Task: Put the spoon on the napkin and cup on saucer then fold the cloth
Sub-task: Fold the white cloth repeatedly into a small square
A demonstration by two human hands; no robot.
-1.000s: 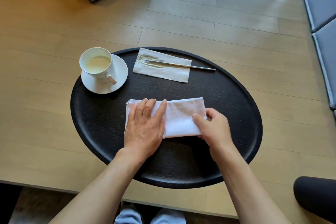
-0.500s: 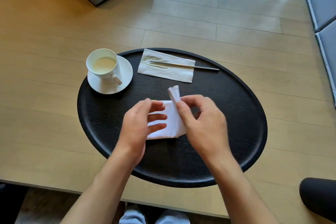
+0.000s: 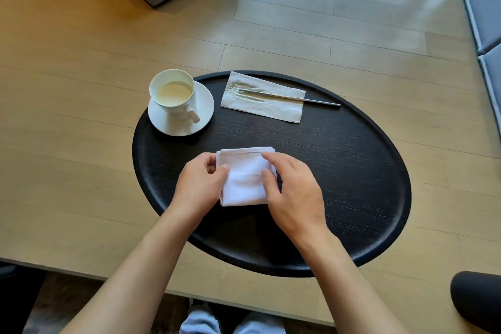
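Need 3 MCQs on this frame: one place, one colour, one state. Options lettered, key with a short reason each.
1. Where does the cup stand?
A. on the napkin
B. on the saucer
C. on the bare tray

2. What colour is the tray?
A. black
B. white
C. red

3. What state is the cloth in?
A. spread flat, unfolded
B. hanging off the tray
C. folded into a small square

Key: B, the cup sits on the white saucer; A, the oval tray is black; C, left hand and right hand hold a compact folded square.
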